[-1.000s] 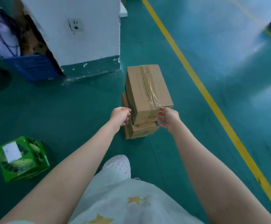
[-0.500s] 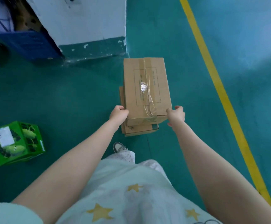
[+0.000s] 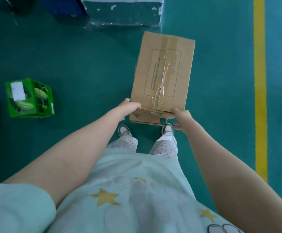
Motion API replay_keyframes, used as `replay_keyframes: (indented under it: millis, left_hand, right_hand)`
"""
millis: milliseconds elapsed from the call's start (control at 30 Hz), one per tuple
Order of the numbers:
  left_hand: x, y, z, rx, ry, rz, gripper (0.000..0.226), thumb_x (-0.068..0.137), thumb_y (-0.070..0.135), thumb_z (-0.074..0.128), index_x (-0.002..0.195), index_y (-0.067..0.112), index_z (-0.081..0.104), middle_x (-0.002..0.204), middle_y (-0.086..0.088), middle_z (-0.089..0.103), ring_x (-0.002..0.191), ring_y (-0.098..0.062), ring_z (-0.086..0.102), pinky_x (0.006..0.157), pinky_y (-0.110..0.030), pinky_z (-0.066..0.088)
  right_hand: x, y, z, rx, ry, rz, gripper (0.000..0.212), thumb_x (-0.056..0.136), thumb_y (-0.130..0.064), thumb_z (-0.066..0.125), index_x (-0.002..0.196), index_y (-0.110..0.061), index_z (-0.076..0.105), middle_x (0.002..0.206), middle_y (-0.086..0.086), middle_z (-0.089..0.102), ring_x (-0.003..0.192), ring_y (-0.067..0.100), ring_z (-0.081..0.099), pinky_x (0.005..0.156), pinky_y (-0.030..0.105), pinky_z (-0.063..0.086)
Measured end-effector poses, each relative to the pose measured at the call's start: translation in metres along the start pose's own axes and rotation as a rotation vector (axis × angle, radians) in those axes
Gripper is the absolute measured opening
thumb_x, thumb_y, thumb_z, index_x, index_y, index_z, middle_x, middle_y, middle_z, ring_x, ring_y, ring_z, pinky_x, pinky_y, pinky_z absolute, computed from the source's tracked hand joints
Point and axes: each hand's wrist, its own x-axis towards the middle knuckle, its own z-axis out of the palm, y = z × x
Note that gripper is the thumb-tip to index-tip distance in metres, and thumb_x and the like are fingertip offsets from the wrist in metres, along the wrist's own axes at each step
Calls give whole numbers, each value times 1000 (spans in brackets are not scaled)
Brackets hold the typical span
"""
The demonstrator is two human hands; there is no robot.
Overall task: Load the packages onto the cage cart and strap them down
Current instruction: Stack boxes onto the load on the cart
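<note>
Since 0.5 s ago: stack of two brown cardboard boxes (image 3: 162, 78) drawn nearer the body, near edge now over both shoe tips. Pillar slid almost out of frame at top.

Left hand (image 3: 130, 106): gripping near-left corner of stack, at the seam between the two boxes. Fingers curled round the corner, tips hidden behind cardboard.

Right hand (image 3: 181, 115): at near-right corner. Thumb on upper edge, fingers (image 3: 177, 127) curled beneath the bottom box, only the pink tips showing.

Upper box (image 3: 169, 47): long, clear tape down the centre seam. Printed dashed rectangle with text too small to read.

Lower box (image 3: 147, 117): nearly all hidden under the upper one. Visible only as near end face and a sliver along the left. Green mark at its right corner, not legible.

Contact with teal floor (image 3: 86, 64): cannot tell, underside hidden.

Surroundings:
- Green printed carton with white label (image 3: 29, 98) on floor, well left of stack.
- Yellow painted floor line (image 3: 260, 81) to the right, well apart.
- White pillar base with chipped dark-green skirting (image 3: 121, 12), cut off by top edge.
- Dark blue crate (image 3: 66, 5) just left of it, mostly cut off.
- Grey-white shoes (image 3: 123, 130), speckled trousers, and pale mint shirt with yellow stars (image 3: 128, 190) filling lower frame.
</note>
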Motion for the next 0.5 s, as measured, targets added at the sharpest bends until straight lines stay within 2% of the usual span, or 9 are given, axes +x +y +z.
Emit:
replay_keyframes:
  millis: [100,200,267,333,367,433,500]
  left_hand:
    - [-5,15,14,-176,102,37,73,89,28,57,148,15,16,144,-6,33,124,-24,38,94,-38,35]
    - [-14,40,22,-373,238,115,58,90,32,55,136,13,25,117,-3,38,103,-21,39,83,-37,32]
    - [-20,59,23,-517,313,159,42,92,32,51,123,14,30,106,-1,41,97,-22,41,80,-39,33]
    - [-30,76,23,-636,391,202,27,94,29,46,110,15,30,94,1,41,93,-22,43,78,-41,37]
    - [-33,82,21,-677,416,212,24,95,28,44,108,15,30,92,1,41,92,-23,44,78,-41,38]
    - [-43,88,17,-787,455,222,26,95,27,42,114,12,31,101,-2,42,95,-24,43,78,-44,36]
    - [-54,86,13,-912,498,218,33,96,26,41,123,11,31,112,-4,40,98,-25,42,78,-47,34]
  right_hand:
    - [1,-12,-11,94,5,-88,43,90,-28,55,123,-13,31,118,6,47,110,30,54,80,40,52]
    - [1,-39,-28,113,96,-307,30,89,-28,52,104,-15,29,98,2,52,95,31,60,84,48,53]
    - [-1,-65,-40,76,133,-424,25,91,-28,48,101,-15,29,82,-2,49,87,33,61,85,51,52]
    - [-7,-95,-51,28,133,-518,21,93,-26,43,102,-14,29,78,-1,46,80,30,59,84,47,52]
    - [-10,-106,-54,32,130,-539,18,94,-24,40,102,-13,29,77,0,45,76,29,56,82,45,51]
    - [-18,-128,-56,9,95,-605,11,94,-19,36,100,-13,28,82,3,45,69,24,48,76,41,47]
    - [-30,-145,-51,-45,52,-680,9,94,-18,34,100,-13,29,96,7,47,74,23,46,78,42,47]
